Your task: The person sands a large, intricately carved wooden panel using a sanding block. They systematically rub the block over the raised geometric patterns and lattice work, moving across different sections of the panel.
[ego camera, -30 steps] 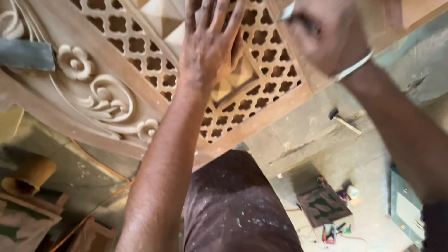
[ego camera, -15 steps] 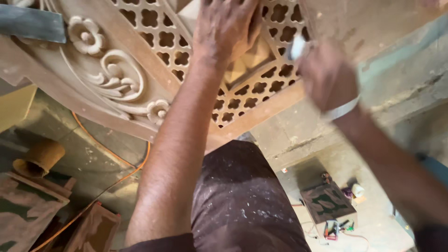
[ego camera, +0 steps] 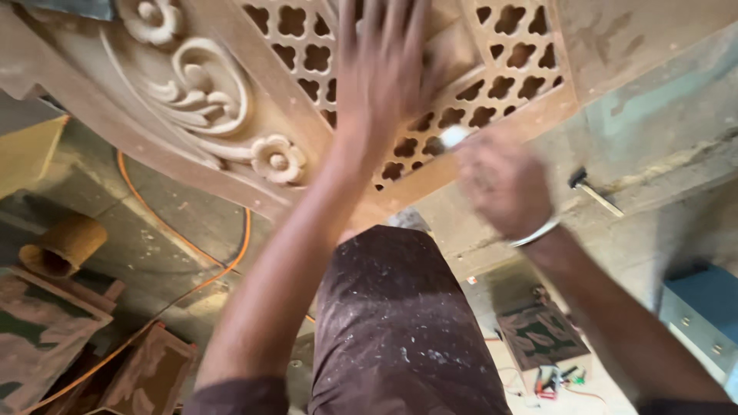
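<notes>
Sliding into view on the left, a cardboard roll [ego camera: 63, 244] and an orange cable [ego camera: 181, 244] show more than a second ago. My left hand [ego camera: 384, 73] stays flat and open on the lattice panel [ego camera: 477, 100], holding nothing. My right hand [ego camera: 500, 184] has dropped to the panel's lower edge, closed around a pale tool [ego camera: 453, 137], blurred; so the rubbing goes on.

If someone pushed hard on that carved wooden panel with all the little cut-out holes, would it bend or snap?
The panel looks stiff: its frame and scrollwork are thick solid wood, and the left hand lies flat on it with no visible sag. The lattice is probably the weak part, since only thin bars separate the holes. It likely feels heavy, being broad and thick-edged.
</notes>
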